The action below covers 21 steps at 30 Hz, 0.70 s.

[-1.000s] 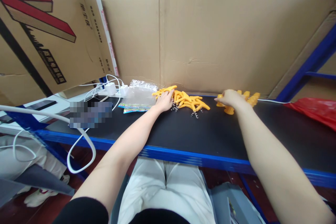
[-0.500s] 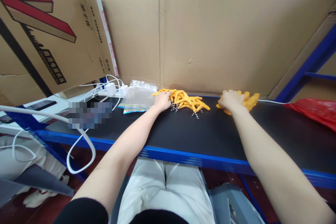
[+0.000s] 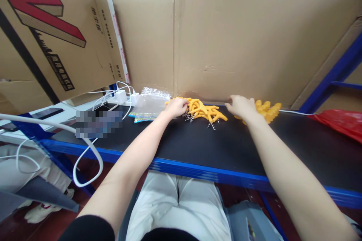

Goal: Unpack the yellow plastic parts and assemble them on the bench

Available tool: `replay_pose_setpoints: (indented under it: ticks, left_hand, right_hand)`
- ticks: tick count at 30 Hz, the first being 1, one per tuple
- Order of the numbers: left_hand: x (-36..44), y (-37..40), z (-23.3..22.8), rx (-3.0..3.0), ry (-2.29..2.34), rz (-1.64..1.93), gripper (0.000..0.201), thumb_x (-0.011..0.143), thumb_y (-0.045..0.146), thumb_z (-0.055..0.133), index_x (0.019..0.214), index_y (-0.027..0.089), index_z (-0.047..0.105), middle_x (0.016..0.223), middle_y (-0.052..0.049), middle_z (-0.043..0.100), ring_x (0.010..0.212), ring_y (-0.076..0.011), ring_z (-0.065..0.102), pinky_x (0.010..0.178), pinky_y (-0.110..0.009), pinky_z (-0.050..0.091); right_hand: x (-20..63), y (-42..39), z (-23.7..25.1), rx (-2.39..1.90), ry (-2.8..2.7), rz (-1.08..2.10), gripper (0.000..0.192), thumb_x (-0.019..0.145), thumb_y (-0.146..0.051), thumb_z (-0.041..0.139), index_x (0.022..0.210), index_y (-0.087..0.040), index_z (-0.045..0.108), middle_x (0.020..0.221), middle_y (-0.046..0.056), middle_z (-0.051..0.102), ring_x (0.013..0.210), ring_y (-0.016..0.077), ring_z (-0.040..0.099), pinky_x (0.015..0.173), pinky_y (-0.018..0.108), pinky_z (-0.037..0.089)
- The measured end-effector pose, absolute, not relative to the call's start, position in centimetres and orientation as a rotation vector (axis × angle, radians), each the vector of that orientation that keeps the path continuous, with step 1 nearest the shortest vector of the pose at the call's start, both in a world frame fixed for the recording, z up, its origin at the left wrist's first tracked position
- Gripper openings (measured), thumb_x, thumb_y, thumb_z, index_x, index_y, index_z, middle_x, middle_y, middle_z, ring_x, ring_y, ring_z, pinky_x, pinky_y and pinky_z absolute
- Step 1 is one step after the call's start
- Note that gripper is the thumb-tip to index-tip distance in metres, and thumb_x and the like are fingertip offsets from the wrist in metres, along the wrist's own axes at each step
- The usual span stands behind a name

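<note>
The pile of yellow branching pieces [image 3: 202, 109] lies on the far middle of the black tabletop [image 3: 203, 147], with metal spirals [image 3: 211, 125] poking out along its near side. At its left end the left hand [image 3: 175, 107] rests with fingers curled over the pieces, much as half a second ago; the fingertips are hidden, so I cannot tell whether they grip one. The yellow piece that stood up at that hand a second ago no longer does, which suggests it now lies with the others. To the right, apart from the pile, sits a group of lumpy yellow pieces [image 3: 268, 110]. The right hand [image 3: 241, 107] has slid left across it: its thumb and fingers now reach past the group's left end, parted, with nothing seen between them, so it seems to have let those pieces be. The palm's underside does not show. Farther out, see-through bags [image 3: 149, 101] lie just left of the left hand, white plugs [image 3: 121, 96] beyond them, and red plastic [image 3: 342, 120] at the far right. A cardboard panel [image 3: 232, 37] stands behind everything.
</note>
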<state>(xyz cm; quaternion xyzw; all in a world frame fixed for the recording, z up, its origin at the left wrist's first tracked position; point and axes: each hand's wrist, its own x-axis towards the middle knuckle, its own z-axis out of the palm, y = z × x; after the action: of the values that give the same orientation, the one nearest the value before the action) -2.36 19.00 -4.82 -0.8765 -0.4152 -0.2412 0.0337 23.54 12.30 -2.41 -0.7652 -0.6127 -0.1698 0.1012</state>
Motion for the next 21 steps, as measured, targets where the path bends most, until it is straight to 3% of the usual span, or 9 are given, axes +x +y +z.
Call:
replay_pose_setpoints:
  ticks: [6, 13, 21]
  left_hand:
    - [-2.0, 18.1, -4.4, -2.702, -1.206, -0.719, 0.035, 0.085, 0.017, 0.041, 0.105, 0.020, 0.069, 0.103, -0.008, 0.071, 0.093, -0.0213, 0.065, 0.084, -0.033, 0.049]
    - [-1.5, 17.1, -4.0, -2.719, -1.139, -0.707, 0.034, 0.084, 0.016, 0.041, 0.101, 0.018, 0.070, 0.096, -0.009, 0.072, 0.086, -0.0210, 0.066, 0.081, -0.034, 0.049]
    - [-2.0, 16.8, -1.7, -2.608, -1.442, -0.824, 0.036, 0.083, 0.018, 0.043, 0.110, 0.016, 0.067, 0.106, -0.011, 0.069, 0.099, -0.0234, 0.063, 0.087, -0.035, 0.048]
  right_hand:
    - [21.7, 12.9, -3.1, -2.097, -2.190, -0.131, 0.029, 0.086, -0.037, 0.052, 0.105, -0.019, 0.063, 0.107, 0.007, 0.068, 0.096, 0.0211, 0.062, 0.076, 0.028, 0.043]
    - [21.5, 13.6, -4.3, -2.072, -2.263, -0.192, 0.024, 0.086, -0.036, 0.051, 0.097, -0.019, 0.064, 0.102, 0.008, 0.068, 0.095, 0.0224, 0.062, 0.070, 0.027, 0.042]
    - [21.9, 13.9, -4.6, -2.058, -2.251, -0.180, 0.026, 0.086, -0.037, 0.052, 0.101, -0.019, 0.063, 0.104, 0.008, 0.068, 0.094, 0.0231, 0.063, 0.070, 0.028, 0.042]
